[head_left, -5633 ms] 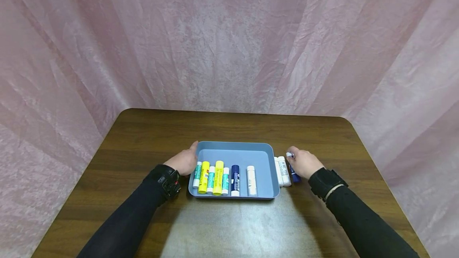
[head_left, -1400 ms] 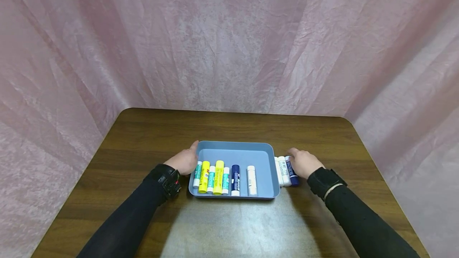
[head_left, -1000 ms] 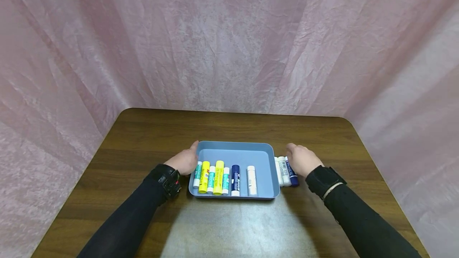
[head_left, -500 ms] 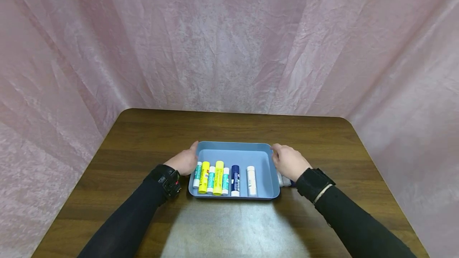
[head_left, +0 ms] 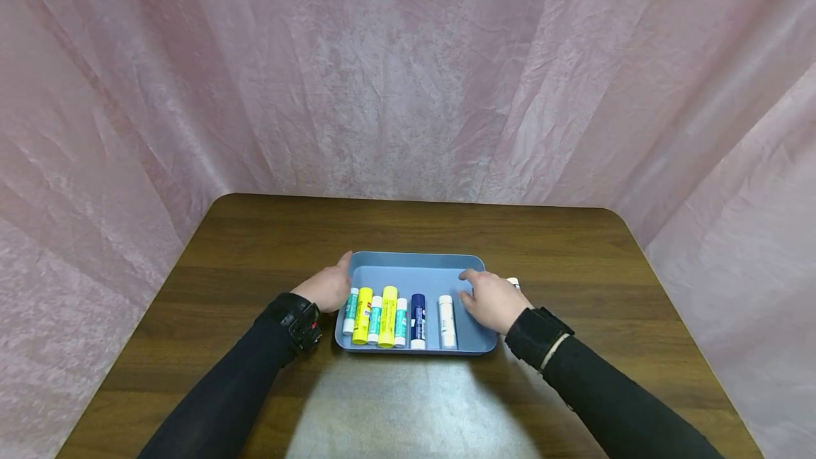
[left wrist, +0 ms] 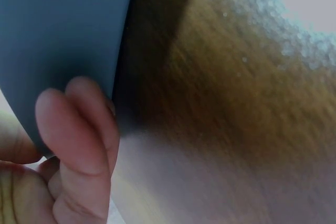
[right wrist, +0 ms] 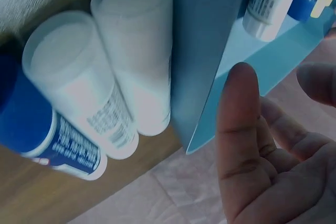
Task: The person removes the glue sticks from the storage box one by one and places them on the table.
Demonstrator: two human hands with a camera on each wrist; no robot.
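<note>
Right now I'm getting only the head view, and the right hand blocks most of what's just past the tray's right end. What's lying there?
Observer: Seen by the right wrist camera: a white tube next to the tray, then a second white tube, then a blue tube.
Operator: Is the right hand gripping anything on its underside?
Observer: No, its palm side shows nothing held.
Operator: And the left hand, where are its hidden fingers?
Observer: In the left wrist view, two fingers lie along the tray's outer side.

White-tipped stick (head_left: 513, 281) right of tray (head_left: 421, 277) — from above mostly behind right hand (head_left: 494, 298), yellow sticks (head_left: 388, 317) inside — too small to read.
</note>
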